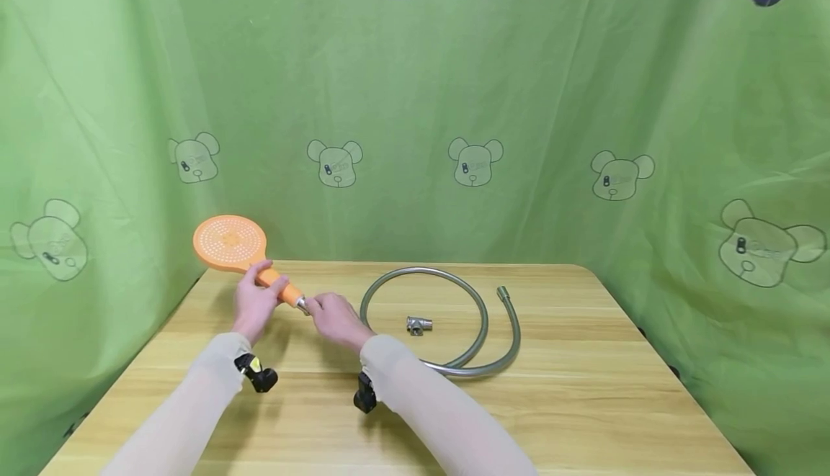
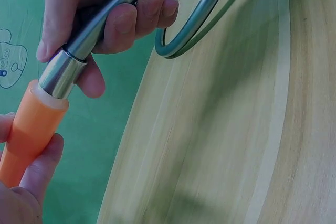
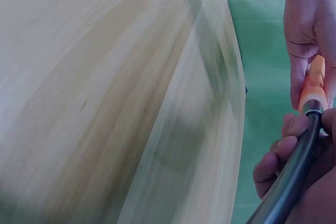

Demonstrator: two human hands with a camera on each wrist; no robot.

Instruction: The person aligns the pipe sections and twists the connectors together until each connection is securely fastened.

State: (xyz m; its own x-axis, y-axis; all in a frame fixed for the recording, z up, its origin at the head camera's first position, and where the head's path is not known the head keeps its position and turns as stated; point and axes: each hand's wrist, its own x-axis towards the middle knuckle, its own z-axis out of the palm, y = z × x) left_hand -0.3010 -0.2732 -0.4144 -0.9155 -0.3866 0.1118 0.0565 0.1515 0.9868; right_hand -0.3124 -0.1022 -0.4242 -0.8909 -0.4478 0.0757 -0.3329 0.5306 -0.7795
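My left hand [image 1: 256, 306] grips the handle of an orange shower head [image 1: 230, 241], its round perforated face turned up above the table's far left corner. At the handle's lower end, my right hand [image 1: 337, 320] holds the end of a grey metal shower hose [image 2: 117, 15], fingers curled round it. The hose's silver connector nut [image 2: 62, 74] sits right at the orange handle's end, in line with it, in the left wrist view. From the right wrist, the hose [image 3: 289, 182] runs along the palm toward the orange handle [image 3: 315, 80].
On the wooden table [image 1: 583, 389], the rest of the hose [image 1: 483, 303] lies in a wide loop, its free end fitting [image 1: 503, 293] at the right. A small silver tee valve [image 1: 418, 325] lies inside the loop. A green curtain [image 1: 402, 87] hangs behind and beside the table.
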